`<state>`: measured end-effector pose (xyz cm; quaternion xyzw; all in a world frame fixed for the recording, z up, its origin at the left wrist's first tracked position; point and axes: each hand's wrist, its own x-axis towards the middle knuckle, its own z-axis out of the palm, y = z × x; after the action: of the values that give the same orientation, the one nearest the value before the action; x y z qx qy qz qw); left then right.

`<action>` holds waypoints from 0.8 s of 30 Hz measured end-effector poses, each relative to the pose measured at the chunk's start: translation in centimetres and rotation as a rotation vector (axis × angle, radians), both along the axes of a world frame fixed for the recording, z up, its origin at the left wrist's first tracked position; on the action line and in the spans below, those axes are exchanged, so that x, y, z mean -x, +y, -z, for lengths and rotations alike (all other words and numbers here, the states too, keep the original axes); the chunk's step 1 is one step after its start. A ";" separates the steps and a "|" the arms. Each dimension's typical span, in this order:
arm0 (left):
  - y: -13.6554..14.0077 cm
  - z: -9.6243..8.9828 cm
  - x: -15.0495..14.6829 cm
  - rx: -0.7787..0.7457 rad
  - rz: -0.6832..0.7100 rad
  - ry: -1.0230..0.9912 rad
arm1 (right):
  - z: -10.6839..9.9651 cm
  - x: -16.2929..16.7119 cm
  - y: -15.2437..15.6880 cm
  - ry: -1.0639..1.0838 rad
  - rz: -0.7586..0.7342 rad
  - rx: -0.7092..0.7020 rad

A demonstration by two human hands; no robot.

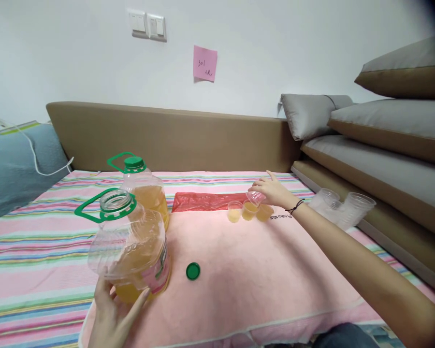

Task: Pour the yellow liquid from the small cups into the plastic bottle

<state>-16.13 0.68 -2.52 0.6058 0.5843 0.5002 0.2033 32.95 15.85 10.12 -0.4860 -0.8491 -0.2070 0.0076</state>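
My left hand (112, 309) rests against the lower near side of a large clear plastic jug (145, 256), its thumb and fingers spread around the base. That jug has a green ring handle (90, 205), an uncapped mouth and yellow liquid inside. A green cap (193, 271) lies on the pink cloth beside it. Farther off, my right hand (271, 191) grips a clear plastic cup (255, 197) by its upper part, just behind a row of cups. Three small cups with yellow liquid stand there: a left cup (234, 212), a middle cup (250, 211) and a right cup (264, 212).
A second capped jug (148, 193) stands behind the first. A flat red plastic bag (206, 201) lies along the far edge of the pink cloth (239, 290). Stacked clear cups (348, 212) lie at the right, against piled cushions (384, 150). A brown backrest (174, 137) borders the back.
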 end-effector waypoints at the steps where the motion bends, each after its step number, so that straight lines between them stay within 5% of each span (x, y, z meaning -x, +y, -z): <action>1: -0.1 -0.3 -0.3 0.006 -0.008 -0.014 | 0.1 0.1 -0.1 0.000 0.001 0.011; 5: -0.4 -0.7 -0.8 0.038 -0.028 -0.035 | 0.7 0.1 -0.6 0.096 0.019 0.059; 10: -0.2 -0.7 -0.8 0.032 -0.008 -0.048 | 2.2 -0.6 -1.8 0.533 0.138 0.136; 16: 0.3 -0.1 0.3 -0.018 0.028 0.039 | 4.4 -1.5 -3.1 0.810 0.225 0.105; 24: 0.2 0.3 0.8 0.100 -0.001 0.009 | 6.5 -1.3 -3.6 1.249 0.275 0.068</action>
<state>-16.88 0.90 -2.78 0.5969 0.6097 0.4678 0.2306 34.27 12.28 3.59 -0.6195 -0.6207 0.1433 0.4587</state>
